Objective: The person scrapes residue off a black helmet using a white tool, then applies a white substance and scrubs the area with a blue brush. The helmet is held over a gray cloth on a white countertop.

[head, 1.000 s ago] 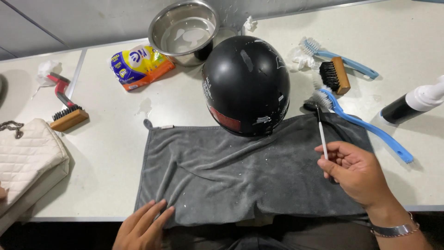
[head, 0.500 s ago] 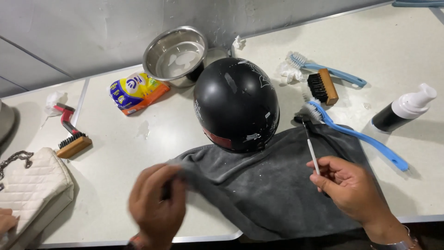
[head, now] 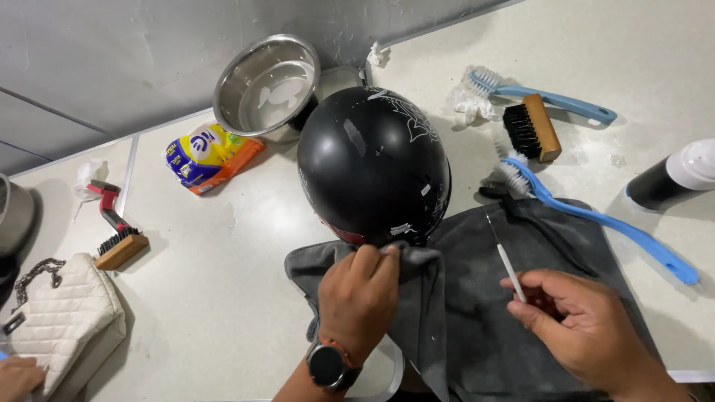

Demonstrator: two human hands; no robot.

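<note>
Cloth comes first, nearest me: the grey towel (head: 514, 327) lies flat on the pale table (head: 223, 313), and my left hand (head: 357, 298) has a fold of its near-left corner bunched tight in the fingers, lifted and pressed against the lower rim of the black helmet (head: 372, 164). My right hand (head: 588, 327) rests over the right part of the towel, thumb and forefinger pinched narrow on a thin white-handled brush (head: 503, 253). Its long axis runs away from me and slightly leftward, the dark tip lying on the towel just beside the helmet's right flank. The helmet sits dome up straight ahead of my left hand, touching the cloth I hold, so the left is the nearer one; the right stands apart, to the side. Beyond the towel's far right edge lie a long blue brush (head: 596, 216), a wooden brush (head: 532, 130) and a second blue brush (head: 544, 93). Farthest back, left of the helmet, a steel bowl (head: 264, 85) stands by the wall
</note>
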